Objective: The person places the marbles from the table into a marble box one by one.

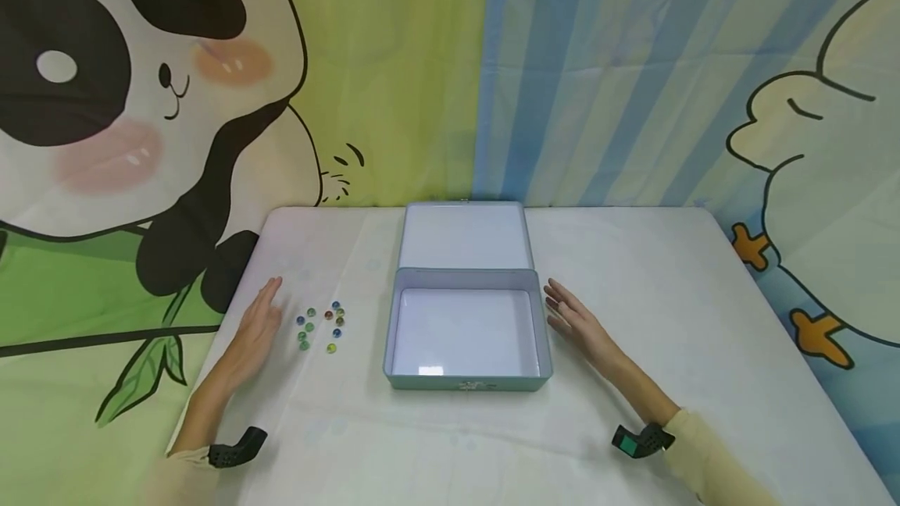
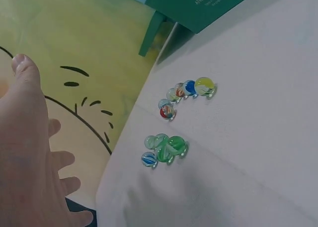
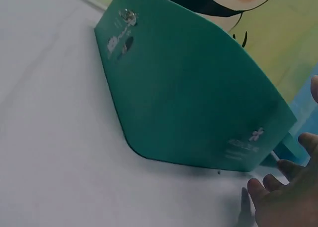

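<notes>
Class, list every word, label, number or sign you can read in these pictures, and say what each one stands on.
"ANIMAL": partly legible white print on the green tin box, left wrist view; the rest is cut off.
White cross sign and print on the box's side wall, right wrist view: too blurred to read.
Head view: no readable text.
</notes>
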Available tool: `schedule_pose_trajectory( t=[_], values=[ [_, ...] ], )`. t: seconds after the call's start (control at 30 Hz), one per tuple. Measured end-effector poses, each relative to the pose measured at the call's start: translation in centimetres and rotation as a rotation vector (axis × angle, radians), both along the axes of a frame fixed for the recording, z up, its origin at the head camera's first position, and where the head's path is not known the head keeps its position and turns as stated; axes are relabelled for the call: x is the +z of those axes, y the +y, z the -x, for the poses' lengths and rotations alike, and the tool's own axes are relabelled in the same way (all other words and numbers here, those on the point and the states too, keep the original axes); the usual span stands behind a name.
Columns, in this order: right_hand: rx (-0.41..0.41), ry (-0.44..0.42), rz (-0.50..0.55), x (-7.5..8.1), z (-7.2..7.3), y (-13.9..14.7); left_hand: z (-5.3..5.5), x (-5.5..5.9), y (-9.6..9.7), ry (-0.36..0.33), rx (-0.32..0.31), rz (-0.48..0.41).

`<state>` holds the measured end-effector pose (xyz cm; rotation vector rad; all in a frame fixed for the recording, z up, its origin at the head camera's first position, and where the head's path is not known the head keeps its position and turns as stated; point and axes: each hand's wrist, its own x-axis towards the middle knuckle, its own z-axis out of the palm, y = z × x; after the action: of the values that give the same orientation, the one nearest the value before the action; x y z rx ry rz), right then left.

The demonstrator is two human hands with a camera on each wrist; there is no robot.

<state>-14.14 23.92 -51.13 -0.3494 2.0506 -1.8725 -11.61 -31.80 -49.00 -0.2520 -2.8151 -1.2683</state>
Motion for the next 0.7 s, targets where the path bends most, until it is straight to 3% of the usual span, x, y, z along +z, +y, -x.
schedule_pose_trajectory(
  t=[0.13, 0.33, 0.47, 0.7],
  values=[
    [0.018, -0.064, 0.162, -0.9, -0.6, -1.3, -1.8, -0.1, -0.4, 0.011, 0.055, -0.062],
    [-0.030, -0.060, 0.175, -1.6, -1.6, -2.2, -4.2, -0.8, -0.5, -0.056, 0.145, -0.104],
    [-0.089, -0.075, 0.167, -1.7, -2.0, -2.5, -4.7, -1.7, -0.1, -0.070, 0.163, -0.023],
    [-0.162, -0.115, 0.149, -2.0, -2.2, -2.8, -4.5, -2.7, 1.2, -0.061, 0.179, 0.094]
  ],
)
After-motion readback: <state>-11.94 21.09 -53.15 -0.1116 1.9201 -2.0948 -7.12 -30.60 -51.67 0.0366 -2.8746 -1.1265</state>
